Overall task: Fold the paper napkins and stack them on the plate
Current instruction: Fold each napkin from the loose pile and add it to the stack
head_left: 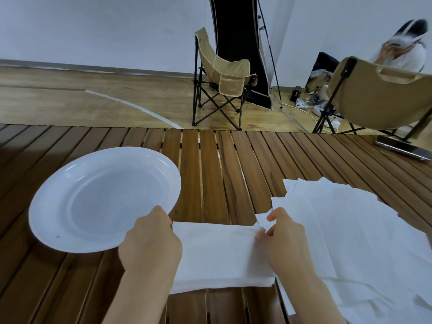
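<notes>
White folded napkin (217, 251) stretched between my left hand (150, 242) and right hand (284, 239), fingers pinching its ends (plate (46, 206) alongside).

Both forearms reach forward side by side. The left hand (150, 239) is curled, apparently pinching; the right hand (284, 237) pinches with thumb and fingertips.

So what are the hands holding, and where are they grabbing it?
Both hold one folded paper napkin. The left hand grips its left end, and the right hand pinches its upper right corner with the fingers.
</notes>
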The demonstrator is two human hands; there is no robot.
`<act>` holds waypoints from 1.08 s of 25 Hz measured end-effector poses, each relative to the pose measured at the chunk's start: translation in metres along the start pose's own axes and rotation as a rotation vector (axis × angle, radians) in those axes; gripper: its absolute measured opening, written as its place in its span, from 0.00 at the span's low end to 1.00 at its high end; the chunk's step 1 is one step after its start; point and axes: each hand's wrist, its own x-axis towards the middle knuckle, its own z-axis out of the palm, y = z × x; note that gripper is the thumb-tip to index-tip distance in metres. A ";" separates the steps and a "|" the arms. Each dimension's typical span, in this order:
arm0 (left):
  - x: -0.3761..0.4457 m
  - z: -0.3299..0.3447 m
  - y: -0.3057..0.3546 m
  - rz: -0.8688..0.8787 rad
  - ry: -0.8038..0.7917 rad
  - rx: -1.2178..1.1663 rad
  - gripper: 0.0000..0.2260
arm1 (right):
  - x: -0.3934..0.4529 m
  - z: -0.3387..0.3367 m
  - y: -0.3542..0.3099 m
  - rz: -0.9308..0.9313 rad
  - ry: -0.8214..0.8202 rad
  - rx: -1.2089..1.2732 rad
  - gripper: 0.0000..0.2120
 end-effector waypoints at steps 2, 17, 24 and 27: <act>-0.003 -0.002 0.003 -0.033 0.010 0.080 0.06 | 0.000 0.000 0.000 0.009 0.015 -0.018 0.11; -0.018 -0.017 0.004 0.055 -0.120 -0.040 0.17 | -0.019 -0.045 0.007 0.008 0.011 -0.336 0.06; -0.040 -0.024 0.009 0.198 -0.165 -0.257 0.18 | -0.041 -0.058 0.017 0.092 -0.343 -0.523 0.10; -0.036 -0.021 0.009 0.230 -0.183 -0.273 0.16 | -0.036 -0.061 0.016 0.097 -0.305 -0.512 0.15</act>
